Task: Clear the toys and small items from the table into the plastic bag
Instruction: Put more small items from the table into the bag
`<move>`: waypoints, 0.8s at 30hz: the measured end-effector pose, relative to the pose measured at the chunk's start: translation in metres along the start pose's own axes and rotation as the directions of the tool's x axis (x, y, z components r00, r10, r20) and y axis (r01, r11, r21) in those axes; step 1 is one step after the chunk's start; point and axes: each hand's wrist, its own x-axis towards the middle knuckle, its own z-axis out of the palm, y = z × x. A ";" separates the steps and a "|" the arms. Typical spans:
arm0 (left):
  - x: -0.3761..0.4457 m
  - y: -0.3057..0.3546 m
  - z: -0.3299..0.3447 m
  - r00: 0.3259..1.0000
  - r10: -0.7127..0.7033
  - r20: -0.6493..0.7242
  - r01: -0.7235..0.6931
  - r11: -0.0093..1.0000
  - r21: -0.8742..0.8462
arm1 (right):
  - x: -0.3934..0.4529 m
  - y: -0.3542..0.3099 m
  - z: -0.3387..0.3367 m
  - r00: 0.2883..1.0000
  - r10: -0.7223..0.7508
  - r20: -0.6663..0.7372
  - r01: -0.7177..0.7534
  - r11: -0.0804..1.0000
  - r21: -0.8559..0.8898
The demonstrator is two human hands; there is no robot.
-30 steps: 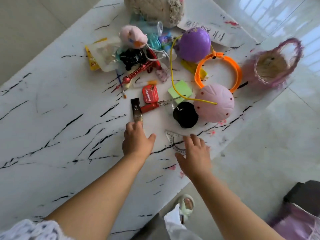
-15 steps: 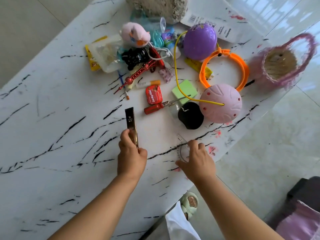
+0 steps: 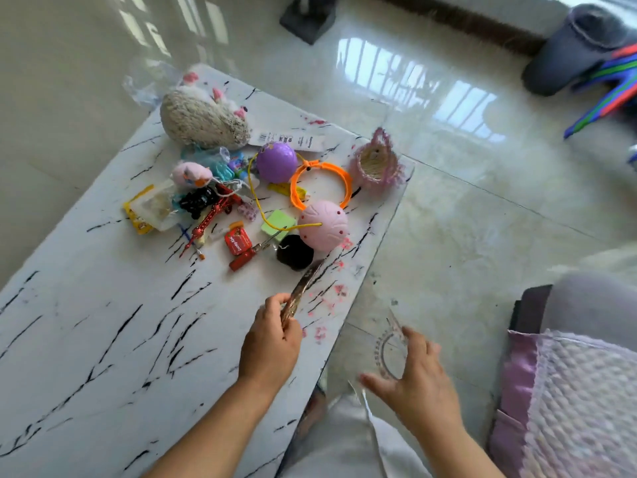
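Since half a second ago the right hand [image 3: 415, 374] has left the tabletop [image 3: 103, 322] and now sits past its edge, over the floor [image 3: 465, 236] at lower right of the frame, pinching a clear protractor [image 3: 389, 353] between thumb and fingers (the motion blurs it). The left hand [image 3: 272, 343] has shifted toward the tabletop's right edge, fingers curled round a thin dark bar [image 3: 300, 291] that tilts up and to the right, its tip near a black round thing [image 3: 294, 257].

The toys lie in a heap at upper centre of the frame: a pink ball [image 3: 324, 225] just beside the black thing, an orange ring [image 3: 320, 184] behind it, a purple ball [image 3: 275, 162] further up, a small red tin [image 3: 238, 240] to the left, and a green notepad [image 3: 278, 224] between tin and pink ball. A speckled plush toy [image 3: 203, 120] sits at the far end, a pink woven basket [image 3: 375, 165] at the right corner.

I cannot pick out the plastic bag for certain.
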 end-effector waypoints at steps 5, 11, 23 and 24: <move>-0.061 0.051 0.029 0.964 0.220 0.152 -0.232 0.971 0.066 | -0.087 0.075 -0.020 0.991 0.081 -0.109 -0.071 0.993 0.096; -0.182 0.092 0.074 0.813 0.439 0.381 -0.497 0.865 0.064 | -0.222 0.183 -0.020 0.883 0.302 -0.358 -0.240 0.948 0.208; -0.439 0.101 0.203 0.379 0.506 0.775 -0.751 0.658 -0.063 | -0.490 0.353 0.071 0.452 0.848 -0.275 -0.338 0.448 0.827; -0.457 0.101 0.213 0.325 0.512 0.795 -0.769 0.632 -0.093 | -0.505 0.365 0.082 0.419 0.875 -0.242 -0.326 0.393 0.860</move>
